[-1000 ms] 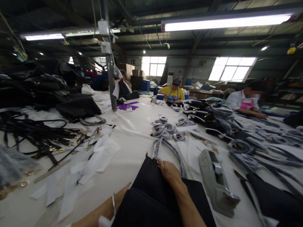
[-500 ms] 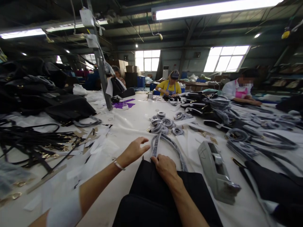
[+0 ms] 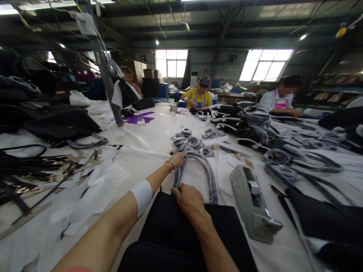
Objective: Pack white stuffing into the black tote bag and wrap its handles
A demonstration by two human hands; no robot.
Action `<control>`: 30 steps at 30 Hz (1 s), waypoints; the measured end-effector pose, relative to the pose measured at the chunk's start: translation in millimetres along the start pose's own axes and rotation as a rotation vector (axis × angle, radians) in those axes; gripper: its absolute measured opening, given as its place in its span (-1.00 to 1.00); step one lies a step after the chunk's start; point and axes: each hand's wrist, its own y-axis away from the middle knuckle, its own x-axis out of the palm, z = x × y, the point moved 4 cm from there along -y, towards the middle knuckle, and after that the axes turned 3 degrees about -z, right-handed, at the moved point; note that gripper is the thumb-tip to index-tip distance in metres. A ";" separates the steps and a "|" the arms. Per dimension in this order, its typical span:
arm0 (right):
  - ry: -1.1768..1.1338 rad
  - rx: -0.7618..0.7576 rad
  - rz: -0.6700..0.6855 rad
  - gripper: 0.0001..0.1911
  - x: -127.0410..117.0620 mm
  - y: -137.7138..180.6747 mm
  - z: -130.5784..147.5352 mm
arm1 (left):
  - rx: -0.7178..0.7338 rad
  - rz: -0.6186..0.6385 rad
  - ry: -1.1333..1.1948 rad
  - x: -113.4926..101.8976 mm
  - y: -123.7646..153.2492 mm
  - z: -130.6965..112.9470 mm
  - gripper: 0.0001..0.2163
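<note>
While the left hand reaches forward across the white worktop, its fingers close around the top of a grey wrapped handle that arches up from a black bag. The bag lies at the near edge of the worktop, right in front of the person. The right hand rests on the bag's upper edge, its fingers pinching the spot where the near end of the handle meets the bag. A white band circles the left forearm and a thin bracelet sits at the wrist. Just right of the bag stands a grey tape dispenser. Beyond the left hand lie several coiled grey straps. White paper scraps and black straps cover the left side. No writing or label can be read on anything. Three other people sit at the far end.
</note>
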 end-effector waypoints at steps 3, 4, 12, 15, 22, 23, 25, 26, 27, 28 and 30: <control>-0.006 0.016 0.011 -0.53 0.4 -0.3 0.6 | 0.048 -0.015 -0.028 6.4 -3.0 -6.2 -0.69; -0.010 0.024 0.015 -0.55 0.8 -0.4 0.2 | 0.073 -0.042 -0.045 8.6 -2.9 -9.7 -0.63; -0.006 0.033 -0.004 -0.67 -0.6 1.2 -2.7 | 0.314 -0.059 -0.214 30.3 -12.2 -39.8 -0.60; -0.025 0.036 0.014 -0.68 0.4 2.0 -1.8 | 0.332 -0.011 -0.259 34.5 -20.7 -46.9 -0.73; -0.076 0.046 0.063 -0.65 11.8 -3.0 -5.1 | 0.248 -0.045 -0.332 44.3 -10.6 -57.4 -0.71; -0.086 0.052 0.061 -0.65 12.2 -3.4 -5.9 | 0.241 -0.064 -0.334 44.5 -6.5 -58.2 -0.69; -0.115 0.071 0.062 -0.66 12.3 -1.4 -6.1 | 0.234 -0.084 -0.332 43.4 1.7 -58.0 -0.67; -0.132 0.086 0.071 -0.67 12.6 1.8 -5.1 | 0.229 -0.081 -0.328 42.2 5.5 -56.7 -0.68; -0.151 0.100 0.082 -0.66 13.4 6.5 -3.2 | 0.223 -0.070 -0.323 40.6 9.1 -54.4 -0.70; -0.168 0.111 0.090 -0.66 14.6 12.6 -0.2 | 0.218 -0.051 -0.317 38.8 12.4 -51.1 -0.73; -0.194 0.120 0.099 -0.62 17.9 27.7 7.5 | 0.217 -0.008 -0.299 35.0 18.9 -42.8 -0.73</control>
